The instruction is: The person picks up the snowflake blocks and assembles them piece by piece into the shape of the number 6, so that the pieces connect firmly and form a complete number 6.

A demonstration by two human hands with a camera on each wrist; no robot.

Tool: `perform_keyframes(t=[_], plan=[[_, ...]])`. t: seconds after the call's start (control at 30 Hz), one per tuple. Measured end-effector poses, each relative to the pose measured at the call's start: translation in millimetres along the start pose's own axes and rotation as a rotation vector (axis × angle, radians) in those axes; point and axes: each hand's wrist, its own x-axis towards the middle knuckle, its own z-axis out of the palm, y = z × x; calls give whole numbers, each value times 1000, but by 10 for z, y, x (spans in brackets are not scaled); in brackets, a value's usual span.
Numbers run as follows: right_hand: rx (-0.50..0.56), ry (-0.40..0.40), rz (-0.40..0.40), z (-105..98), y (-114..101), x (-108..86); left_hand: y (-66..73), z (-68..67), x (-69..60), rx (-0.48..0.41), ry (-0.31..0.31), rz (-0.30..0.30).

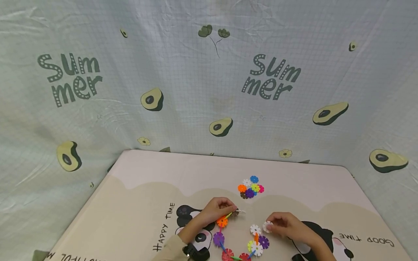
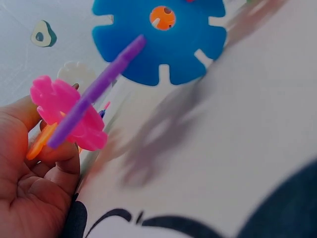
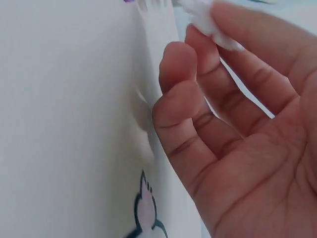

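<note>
Notched, flower-shaped plastic discs are linked edge to edge into a curved chain, with a purple disc (image 1: 218, 239) on its left side and a red disc (image 1: 227, 254) lower down. My left hand (image 1: 217, 212) pinches the chain's upper left end, just above an orange disc (image 1: 222, 222). In the left wrist view, a pink disc (image 2: 69, 111) and a large blue disc (image 2: 133, 54) stand before that hand. Between thumb and fingers, my right hand (image 1: 289, 226) pinches a white disc (image 1: 267, 227), beside the chain's white end disc (image 1: 255, 229). Whether those two touch, I cannot tell.
Farther back on the table lies a small pile of loose discs, among them a blue disc (image 1: 254, 179) and a dark purple disc (image 1: 249, 193). The tabletop (image 1: 150, 166) carries printed pandas and lettering. Behind it hangs a curtain (image 1: 183, 72) with avocado prints.
</note>
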Motion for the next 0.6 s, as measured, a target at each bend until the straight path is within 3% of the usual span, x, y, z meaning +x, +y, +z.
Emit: perform_keyframes(t=[0.2, 0.6], plan=[[16, 44, -2, 47, -4, 83, -9, -1, 7, 18, 2, 10], [83, 226, 218, 198, -82, 264, -6, 0, -6, -17, 6, 16]])
